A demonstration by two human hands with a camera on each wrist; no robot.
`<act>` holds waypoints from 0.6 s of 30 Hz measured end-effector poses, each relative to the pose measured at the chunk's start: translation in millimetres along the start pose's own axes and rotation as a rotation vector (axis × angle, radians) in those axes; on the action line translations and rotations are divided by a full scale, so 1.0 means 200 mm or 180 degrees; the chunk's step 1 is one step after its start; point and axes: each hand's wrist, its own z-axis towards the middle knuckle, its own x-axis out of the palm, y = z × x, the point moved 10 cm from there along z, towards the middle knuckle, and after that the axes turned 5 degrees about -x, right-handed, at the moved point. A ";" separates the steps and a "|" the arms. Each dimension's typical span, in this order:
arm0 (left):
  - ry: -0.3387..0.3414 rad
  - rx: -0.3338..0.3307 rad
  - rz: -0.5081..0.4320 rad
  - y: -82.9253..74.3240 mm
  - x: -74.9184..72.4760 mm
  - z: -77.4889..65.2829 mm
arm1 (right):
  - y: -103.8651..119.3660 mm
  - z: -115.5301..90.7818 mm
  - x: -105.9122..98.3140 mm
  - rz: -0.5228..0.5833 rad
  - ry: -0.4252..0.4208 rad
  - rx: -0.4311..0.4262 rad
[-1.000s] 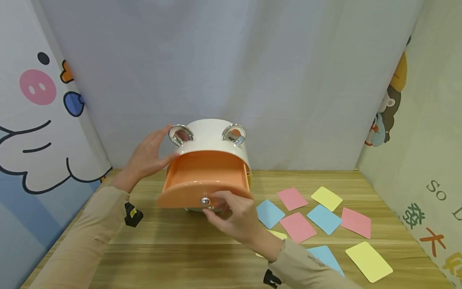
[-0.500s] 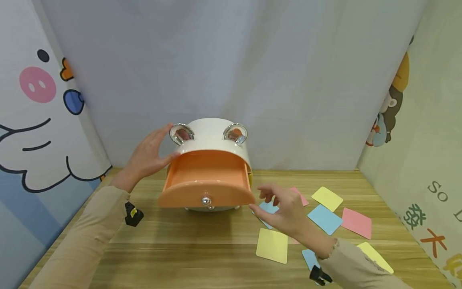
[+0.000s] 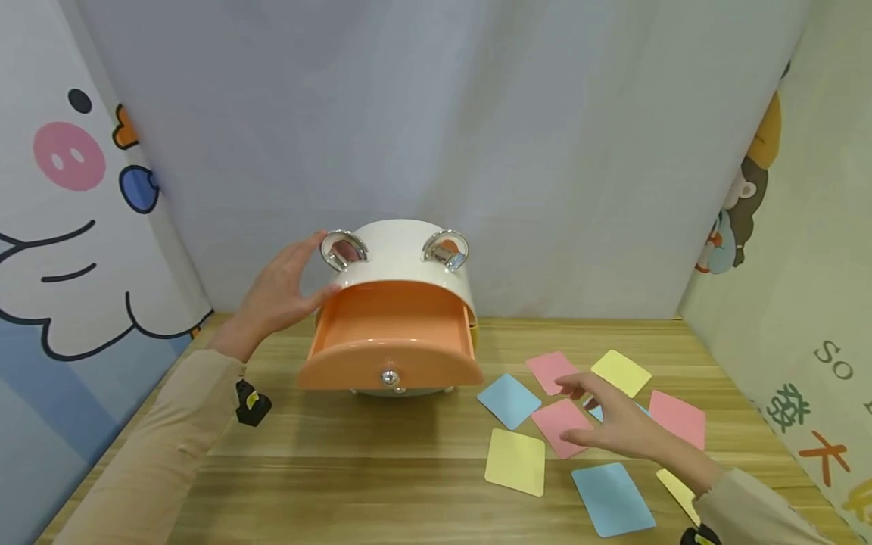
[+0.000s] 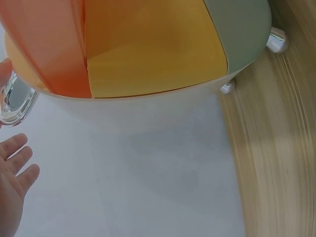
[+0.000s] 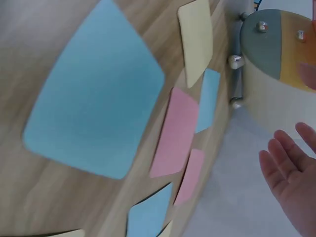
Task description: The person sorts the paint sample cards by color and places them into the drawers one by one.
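A round-topped white storage box (image 3: 398, 246) with two silvery ear-like rings stands at the back of the table. Its orange top drawer (image 3: 350, 369) is pulled out, showing a bare inside and a silver knob (image 3: 390, 378). My left hand (image 3: 279, 294) rests against the box's left side, thumb on the front edge by the left ear. In the left wrist view several straight fingers (image 4: 17, 158) lie off the box. My right hand (image 3: 613, 420) hovers over the coloured cards, fingers relaxed and holding nothing, nearest a pink card (image 3: 555, 424). It partly covers a blue card (image 3: 640, 409).
Several pink, yellow and blue cards lie spread at the right of the wooden table (image 3: 341, 484), including a yellow card (image 3: 515, 462) and a blue card (image 3: 613, 499). Lower yellow (image 4: 153, 49) and green (image 4: 239, 34) drawers are closed. A grey-white curtain (image 3: 545, 151) hangs behind.
My right hand has let go of the drawer knob and moved right, over the cards. The drawer stays pulled out, and my left hand keeps its place on the box.
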 end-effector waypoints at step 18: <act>0.0009 -0.0029 -0.0012 0.01 0.01 -0.01 | -0.21 -0.43 0.15 -0.0227 0.1077 0.0012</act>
